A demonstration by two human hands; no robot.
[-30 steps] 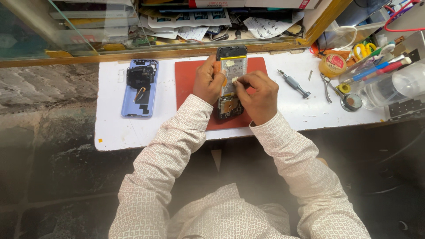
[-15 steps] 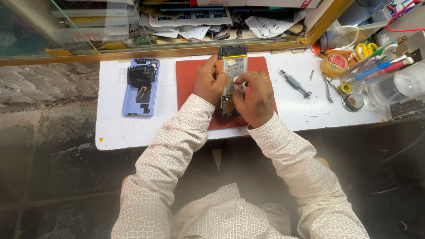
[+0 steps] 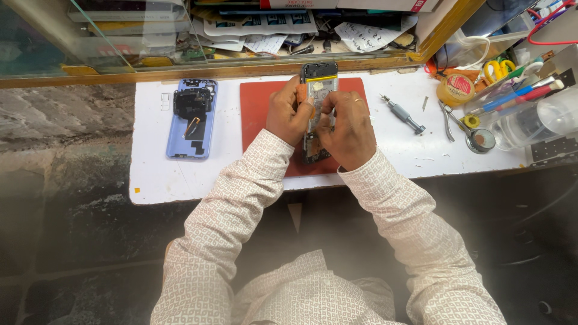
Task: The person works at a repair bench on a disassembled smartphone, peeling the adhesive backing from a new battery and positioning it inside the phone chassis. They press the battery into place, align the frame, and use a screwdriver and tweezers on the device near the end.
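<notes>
An opened phone body with exposed internals lies upright on a red mat at the middle of the white worktop. My left hand grips its left edge with the thumb over the board. Against its right side my right hand presses, fingertips pinched on a small part near the middle of the phone. The lower end of the phone is hidden between both hands.
A blue phone back cover with black parts on it lies left of the mat. A small screwdriver, tweezers, tape rolls and a clear bottle crowd the right end. A cluttered glass shelf runs behind.
Both hands shifted slightly on the phone; my right fingertips moved up toward its middle. The phone stays on the mat.
</notes>
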